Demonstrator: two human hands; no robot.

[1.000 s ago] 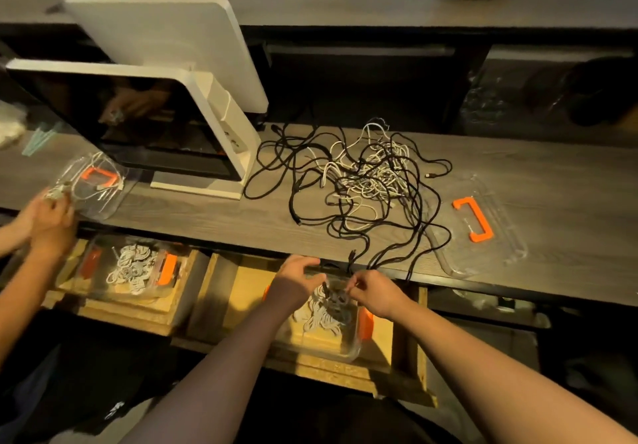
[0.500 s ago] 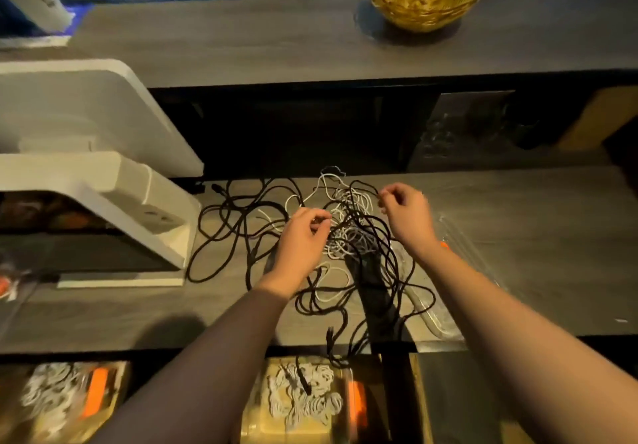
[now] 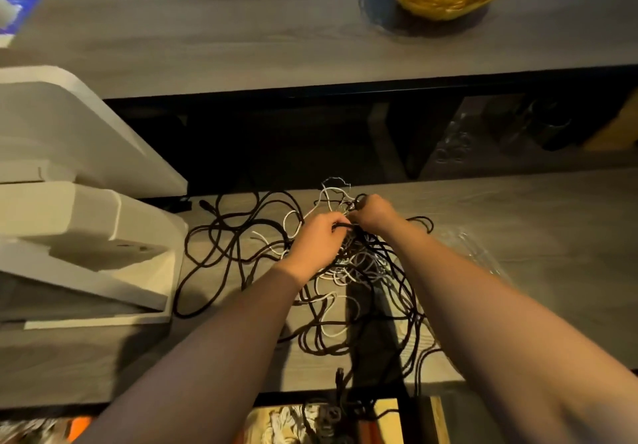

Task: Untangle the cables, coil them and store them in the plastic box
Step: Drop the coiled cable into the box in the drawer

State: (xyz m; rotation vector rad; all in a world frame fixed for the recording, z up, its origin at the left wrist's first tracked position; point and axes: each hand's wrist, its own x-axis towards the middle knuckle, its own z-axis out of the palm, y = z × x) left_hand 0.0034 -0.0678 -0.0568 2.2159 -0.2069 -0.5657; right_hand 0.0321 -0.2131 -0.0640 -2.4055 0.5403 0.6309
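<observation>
Now both hands have come closer together than half a second ago, meeting at the far side of the tangled cables (image 3: 348, 271) on the grey table (image 3: 518, 222). The left hand (image 3: 316, 241) pinches a black cable between thumb and fingers. The right hand (image 3: 374, 212) is curled tight round a knot of black and white cable. Before, they were apart. One black end hangs over the table edge into the plastic box (image 3: 310, 424) below.
</observation>
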